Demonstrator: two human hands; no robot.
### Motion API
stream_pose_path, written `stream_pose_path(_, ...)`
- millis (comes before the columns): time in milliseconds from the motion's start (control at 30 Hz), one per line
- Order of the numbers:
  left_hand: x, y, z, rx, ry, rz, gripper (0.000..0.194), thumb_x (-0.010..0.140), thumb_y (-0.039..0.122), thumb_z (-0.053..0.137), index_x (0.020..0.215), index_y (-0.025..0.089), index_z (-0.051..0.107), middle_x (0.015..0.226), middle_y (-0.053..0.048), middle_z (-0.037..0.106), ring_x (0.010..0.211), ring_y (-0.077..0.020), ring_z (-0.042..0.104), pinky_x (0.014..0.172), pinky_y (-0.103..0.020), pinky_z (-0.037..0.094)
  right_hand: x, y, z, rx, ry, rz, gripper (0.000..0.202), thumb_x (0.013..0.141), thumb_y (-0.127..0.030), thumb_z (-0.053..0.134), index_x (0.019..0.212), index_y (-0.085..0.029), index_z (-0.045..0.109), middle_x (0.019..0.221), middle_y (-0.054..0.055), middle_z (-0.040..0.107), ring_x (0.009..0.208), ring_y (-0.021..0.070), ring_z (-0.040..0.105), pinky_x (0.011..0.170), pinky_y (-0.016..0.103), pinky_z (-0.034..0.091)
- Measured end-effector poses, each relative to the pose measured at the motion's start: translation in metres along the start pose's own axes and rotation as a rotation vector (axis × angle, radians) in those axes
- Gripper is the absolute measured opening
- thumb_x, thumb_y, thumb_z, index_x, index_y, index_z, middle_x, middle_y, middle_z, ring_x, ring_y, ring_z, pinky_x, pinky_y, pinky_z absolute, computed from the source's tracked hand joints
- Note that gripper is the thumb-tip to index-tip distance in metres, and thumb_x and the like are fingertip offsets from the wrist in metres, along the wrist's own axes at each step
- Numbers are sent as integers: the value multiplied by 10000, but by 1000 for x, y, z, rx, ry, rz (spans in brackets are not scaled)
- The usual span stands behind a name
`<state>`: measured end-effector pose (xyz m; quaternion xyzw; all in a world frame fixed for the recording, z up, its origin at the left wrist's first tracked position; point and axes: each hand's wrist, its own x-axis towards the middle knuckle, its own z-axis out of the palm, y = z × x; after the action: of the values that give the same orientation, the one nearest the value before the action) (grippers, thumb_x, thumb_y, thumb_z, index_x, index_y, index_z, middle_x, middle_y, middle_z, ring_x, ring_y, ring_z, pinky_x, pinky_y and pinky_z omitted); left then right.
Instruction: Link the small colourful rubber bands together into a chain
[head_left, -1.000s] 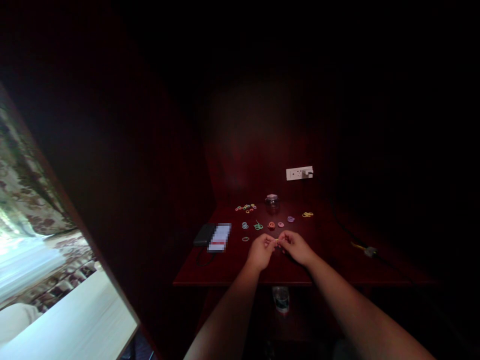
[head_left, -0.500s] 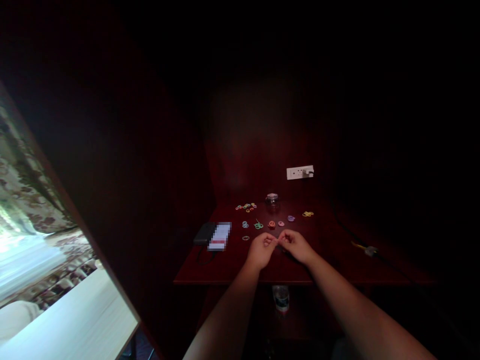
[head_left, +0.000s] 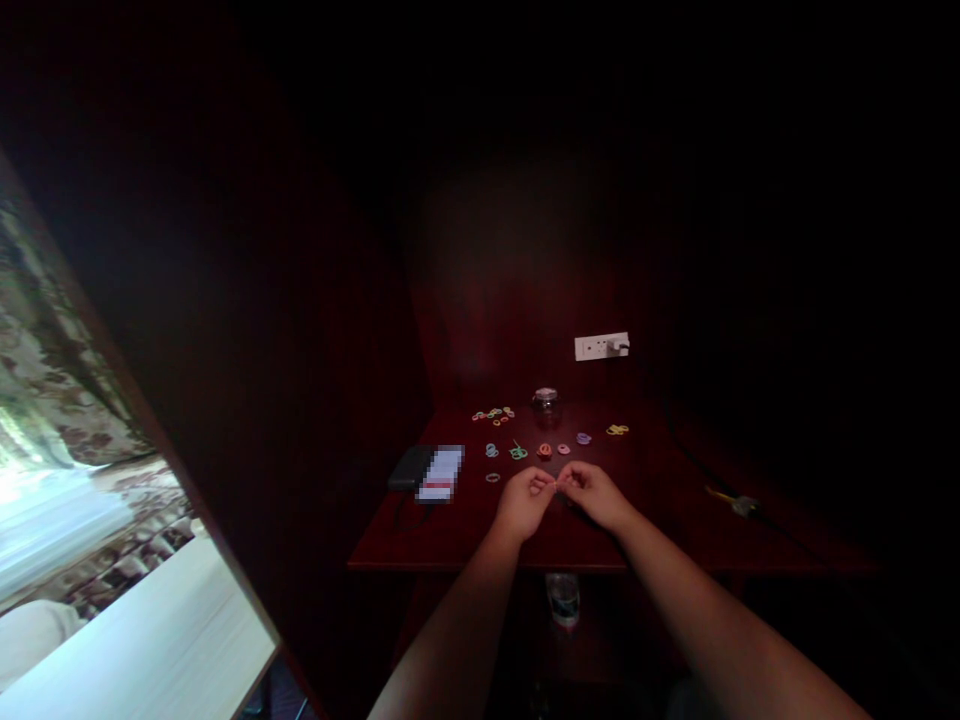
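Note:
My left hand [head_left: 525,500] and my right hand [head_left: 595,493] meet fingertip to fingertip above the desk, both closed in a pinch. Whatever lies between the fingers is too small to make out. Beyond them, small coloured elastic bands lie in groups by colour: blue [head_left: 491,451], green [head_left: 518,453], red-orange [head_left: 545,451], pink [head_left: 563,449], purple [head_left: 583,439] and yellow [head_left: 617,430]. A single dull-coloured band [head_left: 493,478] rests left of my left hand. Farther back is a mixed scatter of bands [head_left: 496,413].
A lidded clear jar [head_left: 546,402] stands at the back of the dark red desk [head_left: 450,540]. On the left are a phone [head_left: 441,473] and a black case-like object [head_left: 409,467]. A cable with a connector [head_left: 742,506] lies right. Below the desk is a clear container [head_left: 564,602].
Both hands stay pinched together in nearly the same place. The whole view has shifted very slightly; the bands on the desk have not moved.

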<state>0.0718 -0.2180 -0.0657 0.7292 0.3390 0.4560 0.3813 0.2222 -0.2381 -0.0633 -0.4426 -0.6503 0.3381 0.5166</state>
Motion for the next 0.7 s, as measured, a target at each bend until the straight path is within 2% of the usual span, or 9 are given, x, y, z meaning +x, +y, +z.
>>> stream_pose_path(200,0,-1,-1,13,-5,25,157,744,270,552,789,122,583,709,-33,594,632,-93,523,603,-204,409,0,2,0,-17,15,14,228,672,-368,603,662,-155,521,501,-46,453,450,78,401,444,199,296)
stream_pose_path(500,1,-2,1,-48,51,-31,170,709,263,594,793,125,543,676,-22,567,613,-91,519,577,-198,409,1,2,1,-15,16,8,216,691,-365,582,666,-163,512,510,-39,465,450,86,426,445,206,318)
stream_pose_path(700,1,-3,1,-41,60,-39,126,744,249,547,785,131,545,681,-21,573,612,-85,516,577,-195,406,1,2,1,-5,28,17,217,691,-366,578,658,-163,511,506,-35,479,450,90,433,448,210,320)
